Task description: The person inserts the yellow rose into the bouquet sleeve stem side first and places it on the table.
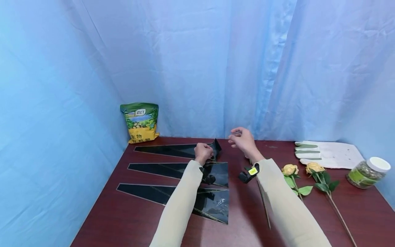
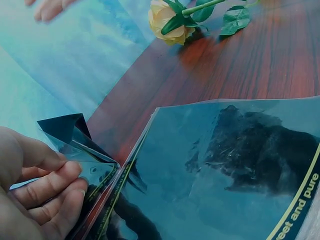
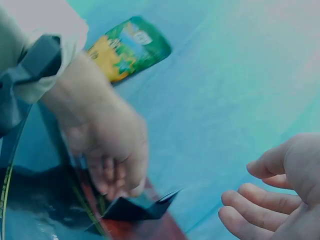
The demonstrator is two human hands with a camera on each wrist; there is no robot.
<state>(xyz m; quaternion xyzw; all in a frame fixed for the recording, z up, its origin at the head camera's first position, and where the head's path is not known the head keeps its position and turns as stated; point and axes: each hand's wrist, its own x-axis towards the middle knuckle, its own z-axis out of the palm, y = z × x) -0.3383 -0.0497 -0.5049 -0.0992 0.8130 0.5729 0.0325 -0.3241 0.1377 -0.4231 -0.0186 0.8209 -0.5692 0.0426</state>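
Note:
Three tapered black-and-clear plastic flower sleeves lie side by side on the table. My left hand (image 1: 203, 153) is at the wide end of the farthest sleeve (image 1: 169, 150). In the left wrist view, its thumb and fingers pinch that sleeve's film, and a black corner (image 2: 65, 129) stands folded up beyond them. Nearer me lie the middle sleeve (image 1: 217, 171), printed with yellow lettering, and the nearest sleeve (image 1: 216, 202), both flat. My right hand (image 1: 244, 140) is raised right of the sleeves, fingers loosely bent and apart, holding nothing in the right wrist view (image 3: 270, 200).
A green-and-yellow bag (image 1: 140, 123) stands at the back left. Two yellow roses, one left (image 1: 290, 169) and one right (image 1: 314, 167), lie to the right. Another stem (image 1: 263, 202) shows beside my right arm. Farther right are a white glove (image 1: 336, 155) and a white-lidded jar (image 1: 367, 173).

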